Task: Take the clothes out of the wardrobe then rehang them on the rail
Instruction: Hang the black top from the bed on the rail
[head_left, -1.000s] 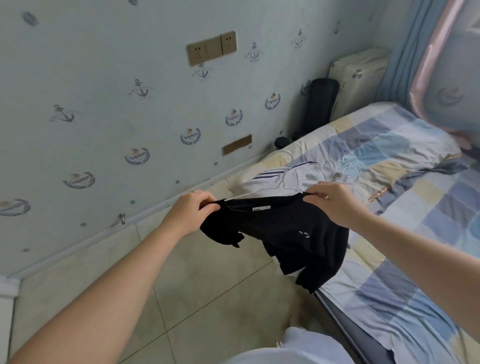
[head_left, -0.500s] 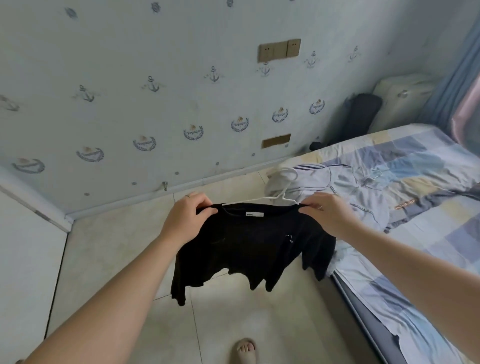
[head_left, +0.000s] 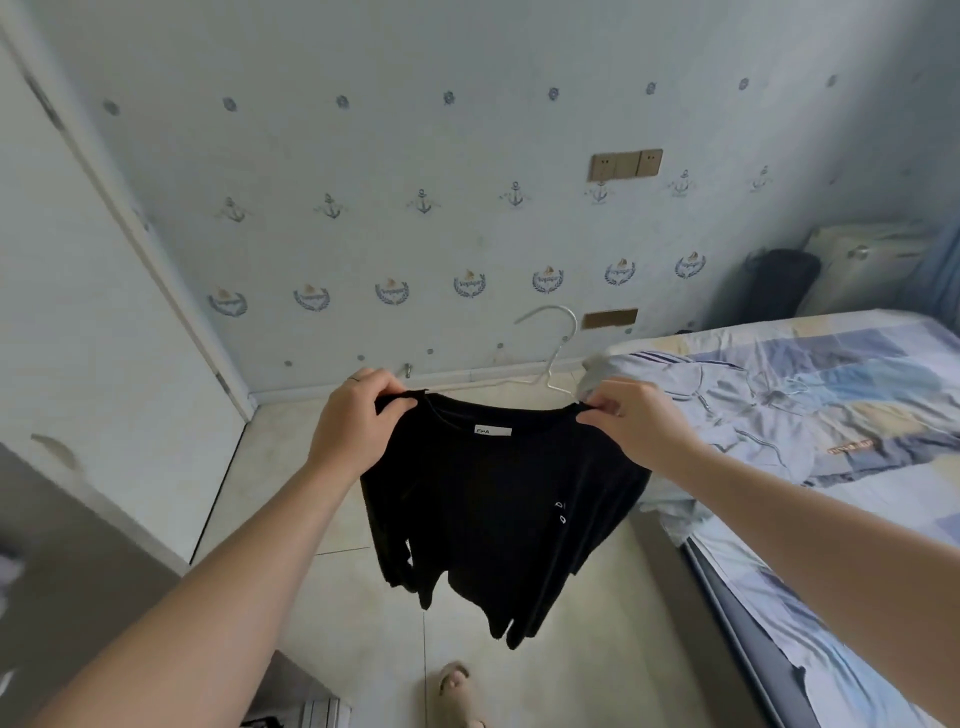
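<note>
Black shirt (head_left: 498, 499) on white hanger (head_left: 550, 358): gripped at both shoulders, body hanging below grip, hook rising above collar.

Bed (head_left: 852, 545) in patchwork blue bedding, pale striped garments (head_left: 737, 410) heaped on it, tiled floor (head_left: 587, 670)

Both hands (head_left: 358, 421) (head_left: 636, 423) pinch the black shirt (head_left: 498, 509) on a white hanger (head_left: 553, 353).

The black fabric T-shirt (head_left: 493, 499) has a white neck label; the thin white wire hanger (head_left: 558, 343) is plain. The pale blue wallpaper (head_left: 415, 156) shows navy anchors and wreathed crests. The checked bed sheet (head_left: 857, 364) mixes blue, yellow and grey.
</note>
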